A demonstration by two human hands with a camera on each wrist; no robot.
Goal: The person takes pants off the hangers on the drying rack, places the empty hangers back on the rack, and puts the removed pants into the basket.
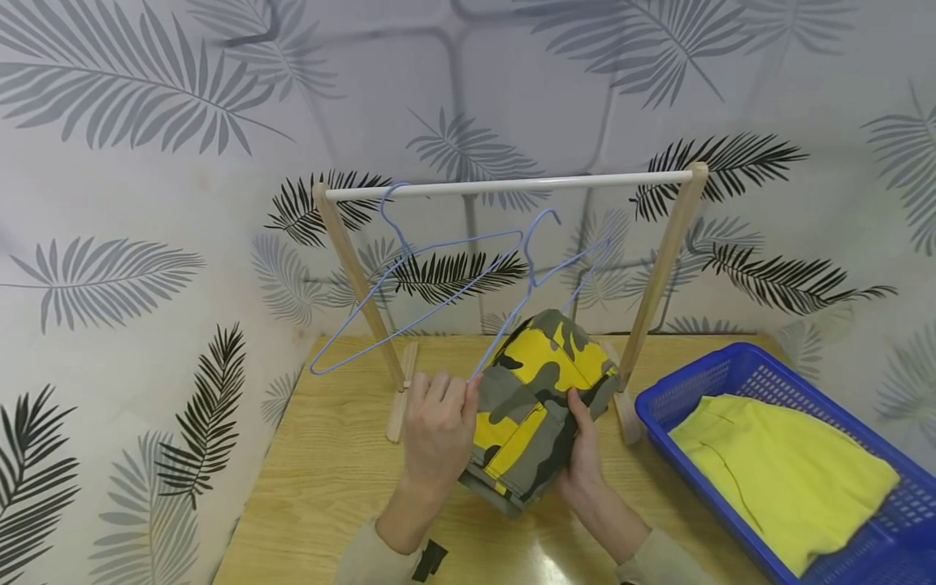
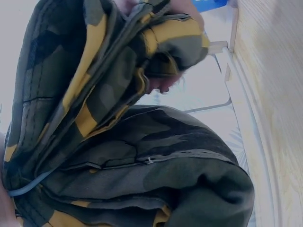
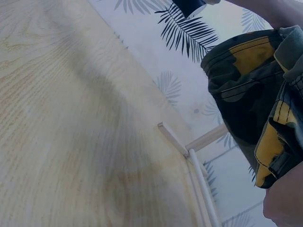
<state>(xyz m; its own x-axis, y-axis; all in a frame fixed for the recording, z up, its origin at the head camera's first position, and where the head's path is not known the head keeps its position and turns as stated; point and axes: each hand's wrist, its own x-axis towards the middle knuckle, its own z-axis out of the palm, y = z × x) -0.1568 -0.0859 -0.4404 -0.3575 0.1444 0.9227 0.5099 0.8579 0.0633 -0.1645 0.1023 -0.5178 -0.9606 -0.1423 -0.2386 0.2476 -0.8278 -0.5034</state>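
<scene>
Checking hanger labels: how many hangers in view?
2. First hanger: hooked on the rod. Second hanger: in the left hand, partly hidden by the camo garment. Any under the yellow cloth would be hidden.

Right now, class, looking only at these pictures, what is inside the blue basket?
A yellow cloth lies inside the blue basket. It covers much of the basket's floor, so whether anything lies beneath cannot be seen; the frame cuts off the basket's near end.

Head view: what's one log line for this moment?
left hand: grips hanger; right hand: holds camo garment; other hanger: on rail; basket: yellow cloth inside
</scene>
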